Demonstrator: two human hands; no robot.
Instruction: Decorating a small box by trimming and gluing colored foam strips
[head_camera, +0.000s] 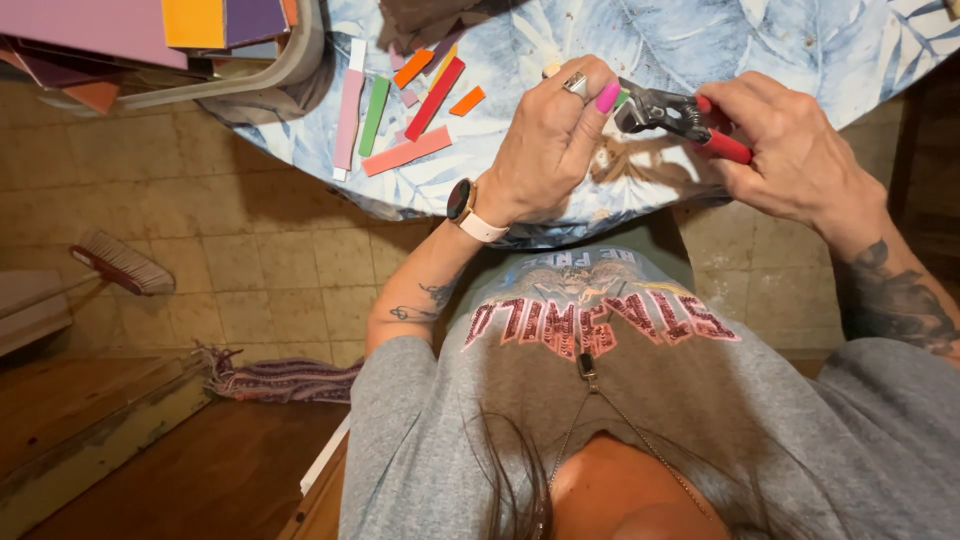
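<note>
Nippers (672, 113) gripped by right hand (790, 150), jaws touching left hand's (550, 140) pinched green piece (622, 98).

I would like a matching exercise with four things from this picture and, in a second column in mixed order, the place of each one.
1. pliers
2. watch
3. broom
4. coloured strips

A. on the tiled floor
B. on the left wrist
C. lying on the leaf-patterned tablecloth
D. in the right hand

Pairs: 1-D, 2-B, 3-A, 4-C
</note>
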